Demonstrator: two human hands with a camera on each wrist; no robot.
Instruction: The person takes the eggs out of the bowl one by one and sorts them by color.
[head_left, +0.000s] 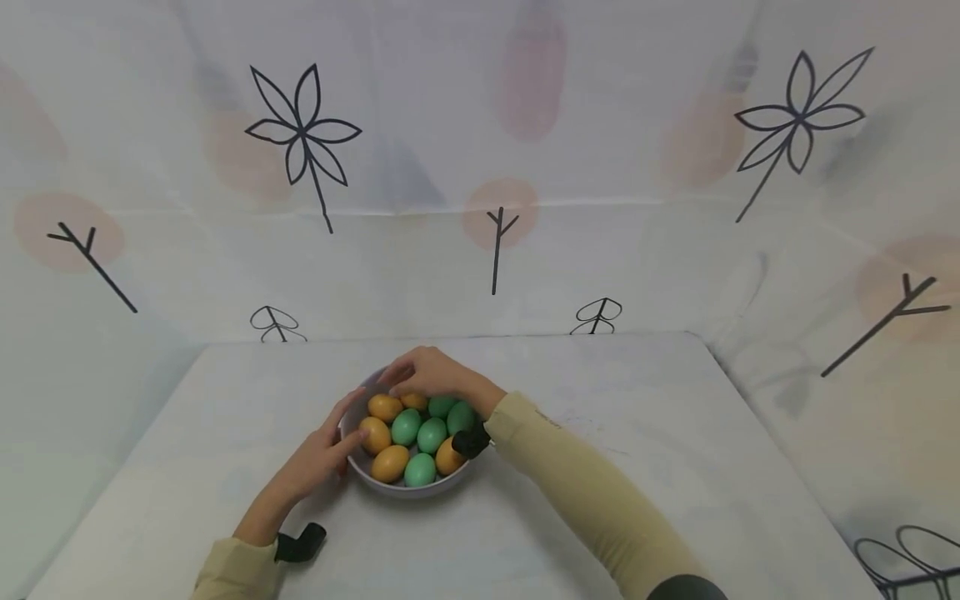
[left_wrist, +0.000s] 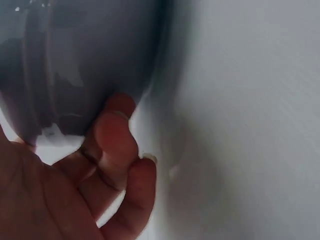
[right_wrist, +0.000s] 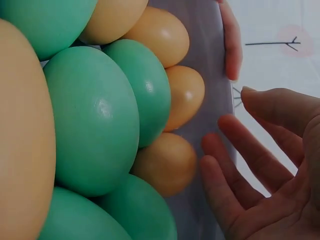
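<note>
At the middle of the table (head_left: 225,417), my left hand (head_left: 318,454) cups the bowl's (head_left: 397,487) outer wall, fingers (left_wrist: 115,135) loosely curved against it. My right hand (head_left: 431,373) hovers over the far rim, fingers (right_wrist: 240,165) spread and empty, with the eggs (head_left: 420,433) just beneath, towards me.

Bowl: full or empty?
Full. The bowl stands upright on the table, heaped with orange and green eggs up to its rim.
</note>
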